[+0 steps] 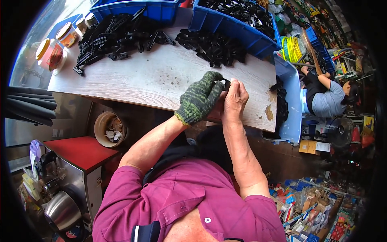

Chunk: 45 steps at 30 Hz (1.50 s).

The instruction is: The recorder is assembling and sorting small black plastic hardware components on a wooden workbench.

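My left hand (201,97), in a dark green knitted glove, is closed with its fingertips against a small black part (226,84). My bare right hand (235,99) pinches the same part from the other side. Both hands meet over the front edge of the pale wood-grain table (153,80). The fingers cover most of the part, so its full shape is hidden. Just beyond my hands lies a pile of short black plastic parts (213,46). Farther left a heap of longer black plastic parts (117,34) spreads over the table.
Two blue crates (238,32) stand at the table's back, the right one filled with black parts. A light blue bin (291,105) adjoins the right edge. Lidded jars (51,54) stand far left. Below are a bucket (100,129) and red-topped cabinet (80,147). Another person (328,99) sits right.
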### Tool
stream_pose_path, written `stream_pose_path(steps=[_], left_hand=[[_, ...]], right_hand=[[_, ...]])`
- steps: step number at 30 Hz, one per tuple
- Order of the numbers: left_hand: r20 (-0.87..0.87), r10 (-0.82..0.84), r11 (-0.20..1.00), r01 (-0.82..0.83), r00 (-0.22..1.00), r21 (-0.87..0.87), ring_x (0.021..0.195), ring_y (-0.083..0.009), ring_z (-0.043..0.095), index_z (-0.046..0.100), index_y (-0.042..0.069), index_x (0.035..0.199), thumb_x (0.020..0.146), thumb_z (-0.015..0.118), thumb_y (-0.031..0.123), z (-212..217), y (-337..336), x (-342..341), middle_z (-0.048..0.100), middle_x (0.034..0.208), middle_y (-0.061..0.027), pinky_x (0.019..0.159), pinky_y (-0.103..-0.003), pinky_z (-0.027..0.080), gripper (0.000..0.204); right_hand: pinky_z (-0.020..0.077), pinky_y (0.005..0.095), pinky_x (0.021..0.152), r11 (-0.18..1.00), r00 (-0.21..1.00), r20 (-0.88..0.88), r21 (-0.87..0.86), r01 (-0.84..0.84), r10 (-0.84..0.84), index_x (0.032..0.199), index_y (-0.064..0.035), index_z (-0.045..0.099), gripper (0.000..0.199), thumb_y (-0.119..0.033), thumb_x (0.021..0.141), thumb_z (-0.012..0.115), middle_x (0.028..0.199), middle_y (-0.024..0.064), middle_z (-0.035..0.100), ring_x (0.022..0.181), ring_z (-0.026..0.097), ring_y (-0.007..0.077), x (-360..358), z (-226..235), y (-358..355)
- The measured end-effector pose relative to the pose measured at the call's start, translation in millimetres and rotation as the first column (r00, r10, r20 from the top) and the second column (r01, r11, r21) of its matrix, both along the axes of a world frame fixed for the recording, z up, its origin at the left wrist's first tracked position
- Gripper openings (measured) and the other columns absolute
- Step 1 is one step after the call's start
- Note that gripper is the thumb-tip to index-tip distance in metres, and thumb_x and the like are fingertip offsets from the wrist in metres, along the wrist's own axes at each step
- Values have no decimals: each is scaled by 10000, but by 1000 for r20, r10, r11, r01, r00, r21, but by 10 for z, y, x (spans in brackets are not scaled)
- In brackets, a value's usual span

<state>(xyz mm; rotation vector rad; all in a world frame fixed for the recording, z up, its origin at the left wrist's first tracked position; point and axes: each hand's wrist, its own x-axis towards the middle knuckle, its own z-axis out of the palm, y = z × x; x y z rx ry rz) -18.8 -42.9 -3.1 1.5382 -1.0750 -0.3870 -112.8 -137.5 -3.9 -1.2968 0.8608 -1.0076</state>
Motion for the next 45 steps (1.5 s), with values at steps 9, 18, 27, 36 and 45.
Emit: stream_pose_path(steps=[9, 18, 27, 36, 45], left_hand=[[-94, -132, 988, 123, 987, -99, 995, -350, 660, 630, 11, 1175, 983, 583, 216, -43, -18, 142, 672, 1086, -193, 840, -416, 519, 284], [-268, -82, 994, 97, 960, 45, 711, -92, 536, 661, 47, 1136, 998, 559, 232, 141, 107, 244, 607, 805, -16, 653, -271, 465, 253], [-114, 43, 986, -61, 992, -153, 781, -182, 647, 585, 20, 1260, 992, 554, 128, 57, -103, -135, 691, 965, -113, 718, -359, 515, 290], [-110, 33, 999, -36, 993, -27, 878, -355, 681, 572, 25, 1243, 992, 533, 149, 109, -77, -168, 690, 1014, -184, 762, -420, 533, 283], [-201, -80, 996, 68, 976, -64, 912, -234, 684, 554, 9, 1267, 987, 593, 173, 62, -8, -71, 689, 1041, -150, 807, -366, 531, 327]], right_hand=[[456, 287, 426, 986, 1000, 12, -166, 2, 0, 816, -63, 550, 271, -262, 999, 532, 610, 6, 487, 420, 487, 141, -37, -144, -83], [529, 353, 377, 986, 993, 57, 127, -111, 104, 824, -53, 484, 319, -311, 1009, 511, 499, 32, 410, 354, 403, 136, 11, 147, 60], [362, 261, 430, 999, 999, -32, -38, -30, 29, 701, -66, 452, 348, -203, 1002, 561, 572, -37, 411, 487, 389, 57, -16, 44, 10], [382, 236, 440, 996, 997, -16, -54, -75, 74, 707, -101, 438, 337, -211, 1006, 545, 615, -47, 429, 500, 414, 49, -60, 124, 21], [429, 271, 417, 996, 999, 15, 72, -52, 51, 728, -112, 469, 307, -257, 992, 528, 593, -7, 492, 440, 443, 92, -100, 126, -62]])
